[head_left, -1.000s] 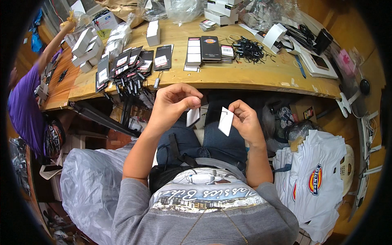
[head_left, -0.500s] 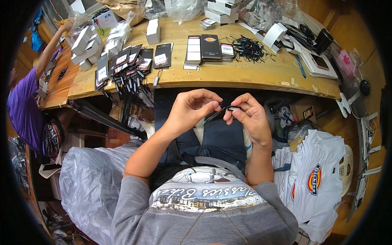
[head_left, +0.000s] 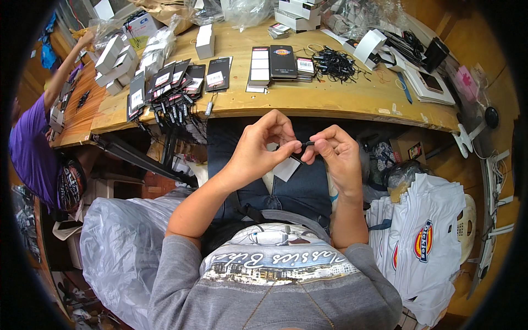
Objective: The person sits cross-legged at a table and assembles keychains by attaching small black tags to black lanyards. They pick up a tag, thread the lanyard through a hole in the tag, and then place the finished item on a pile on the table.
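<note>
My left hand point(head_left: 268, 144) and my right hand point(head_left: 336, 153) meet above my lap, just off the table's near edge. Between their pinched fingertips is the small black seal of a tag string point(head_left: 308, 143). From it a hang tag point(head_left: 286, 169) dangles below the fingers, its pale side showing. How the cord runs inside my left fingers is hidden. Ahead on the table lie a stack of black hang tags point(head_left: 284, 63), a stack of tags with white panels point(head_left: 259, 67) and a tangled heap of black tag strings point(head_left: 334, 64).
Strung tags point(head_left: 177, 88) spread at the table's left, cords hanging over its edge point(head_left: 264, 111). A white box point(head_left: 205, 42) stands behind them. A phone point(head_left: 430, 82) lies at right. Folded white shirts point(head_left: 421, 242) and a plastic bag point(head_left: 124, 242) flank me. A person in purple point(head_left: 34, 146) reaches at far left.
The hang tag has turned from edge-on to its pale face and now hangs lower beneath my fingers. My left hand has lifted slightly, and my fingertips have come closer together on the seal.
</note>
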{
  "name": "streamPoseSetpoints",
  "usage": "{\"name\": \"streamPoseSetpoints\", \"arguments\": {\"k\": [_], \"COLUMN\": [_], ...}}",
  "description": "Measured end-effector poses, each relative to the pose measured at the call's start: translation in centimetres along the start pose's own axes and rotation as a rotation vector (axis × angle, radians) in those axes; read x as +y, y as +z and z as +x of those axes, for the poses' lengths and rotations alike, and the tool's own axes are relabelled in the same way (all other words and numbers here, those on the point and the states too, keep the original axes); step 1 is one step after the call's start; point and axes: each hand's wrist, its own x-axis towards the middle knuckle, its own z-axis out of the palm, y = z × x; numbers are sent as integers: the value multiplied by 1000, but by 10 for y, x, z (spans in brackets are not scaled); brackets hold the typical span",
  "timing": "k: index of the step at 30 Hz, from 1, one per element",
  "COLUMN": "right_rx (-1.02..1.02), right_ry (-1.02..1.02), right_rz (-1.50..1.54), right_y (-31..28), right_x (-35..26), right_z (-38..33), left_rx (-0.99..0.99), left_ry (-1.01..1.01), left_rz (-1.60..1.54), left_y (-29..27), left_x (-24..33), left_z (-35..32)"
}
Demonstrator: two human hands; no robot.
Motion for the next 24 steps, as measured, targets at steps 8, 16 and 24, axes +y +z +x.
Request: {"name": "streamPoseSetpoints", "arguments": {"k": [8, 16, 24], "right_rx": [158, 199, 101], "right_ry": [-11, 16, 27], "right_rz": [-63, 86, 181], "right_y": [8, 11, 13], "right_x": [3, 4, 8], "right_z": [-2, -4, -5], "left_rx": [-3, 18, -66], "left_ry": [49, 87, 59], "left_rz": [93, -54, -124], "left_y": [5, 9, 5], "left_x": [2, -10, -17], "left_z": [0, 5, 7]}}
